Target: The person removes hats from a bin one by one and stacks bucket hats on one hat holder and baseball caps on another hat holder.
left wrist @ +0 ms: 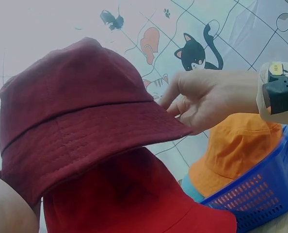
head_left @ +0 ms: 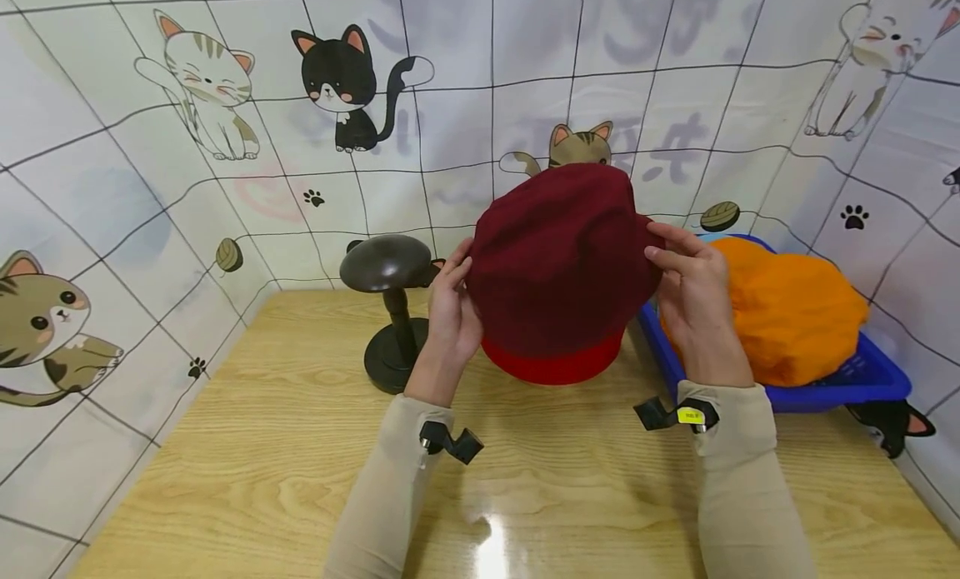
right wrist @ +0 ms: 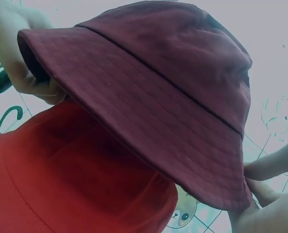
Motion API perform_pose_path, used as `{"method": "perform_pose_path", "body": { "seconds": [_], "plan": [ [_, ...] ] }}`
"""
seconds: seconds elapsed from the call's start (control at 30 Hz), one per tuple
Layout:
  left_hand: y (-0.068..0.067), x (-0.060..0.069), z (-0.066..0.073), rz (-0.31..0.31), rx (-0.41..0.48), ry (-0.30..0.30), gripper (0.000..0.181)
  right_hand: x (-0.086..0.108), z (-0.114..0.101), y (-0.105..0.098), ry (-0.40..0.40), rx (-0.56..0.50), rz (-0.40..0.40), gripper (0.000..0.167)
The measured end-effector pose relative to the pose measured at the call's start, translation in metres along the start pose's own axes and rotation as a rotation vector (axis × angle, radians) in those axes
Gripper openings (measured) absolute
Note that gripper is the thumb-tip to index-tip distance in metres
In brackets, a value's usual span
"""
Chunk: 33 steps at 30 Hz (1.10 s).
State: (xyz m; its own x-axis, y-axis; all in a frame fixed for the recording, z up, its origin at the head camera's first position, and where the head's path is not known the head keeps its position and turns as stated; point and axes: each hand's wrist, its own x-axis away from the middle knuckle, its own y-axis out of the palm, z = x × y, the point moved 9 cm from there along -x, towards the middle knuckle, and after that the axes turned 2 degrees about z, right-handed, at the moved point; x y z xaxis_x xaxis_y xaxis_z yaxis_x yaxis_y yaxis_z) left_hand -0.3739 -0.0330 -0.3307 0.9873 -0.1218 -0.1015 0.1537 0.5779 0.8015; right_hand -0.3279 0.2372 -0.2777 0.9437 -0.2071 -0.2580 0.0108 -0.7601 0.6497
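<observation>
A maroon bucket hat (head_left: 562,262) is held up between both hands, brim facing down. My left hand (head_left: 454,312) pinches its brim on the left side, and my right hand (head_left: 696,291) pinches the brim on the right. Below it stands a bright red bucket hat (head_left: 555,367), mostly covered by the maroon one in the head view. In the right wrist view the red hat (right wrist: 76,174) shows its crown under the maroon brim (right wrist: 149,116). What supports the red hat cannot be seen.
A black hat stand (head_left: 386,267) with a rounded top is left of my left hand. To the right, a blue plastic basket (head_left: 885,383) holds an orange bucket hat (head_left: 795,312) and something light blue. The wooden table (head_left: 262,446) meets a cat-patterned wall covering behind.
</observation>
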Motion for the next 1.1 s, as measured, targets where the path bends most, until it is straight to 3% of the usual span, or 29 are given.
{"method": "perform_pose_path", "body": {
  "seconds": [0.23, 0.53, 1.1],
  "plan": [
    [0.0, -0.003, 0.001, -0.049, -0.055, -0.011, 0.041, -0.001, 0.003, -0.004, 0.045, 0.199, 0.015, 0.037],
    [-0.01, -0.006, -0.003, -0.072, -0.033, -0.078, 0.048, -0.002, 0.009, -0.009, 0.114, 0.352, 0.017, 0.055],
    [-0.023, -0.012, -0.012, -0.067, -0.079, -0.117, 0.054, -0.006, 0.028, -0.032, 0.267, 0.49, 0.134, 0.044]
  ]
}}
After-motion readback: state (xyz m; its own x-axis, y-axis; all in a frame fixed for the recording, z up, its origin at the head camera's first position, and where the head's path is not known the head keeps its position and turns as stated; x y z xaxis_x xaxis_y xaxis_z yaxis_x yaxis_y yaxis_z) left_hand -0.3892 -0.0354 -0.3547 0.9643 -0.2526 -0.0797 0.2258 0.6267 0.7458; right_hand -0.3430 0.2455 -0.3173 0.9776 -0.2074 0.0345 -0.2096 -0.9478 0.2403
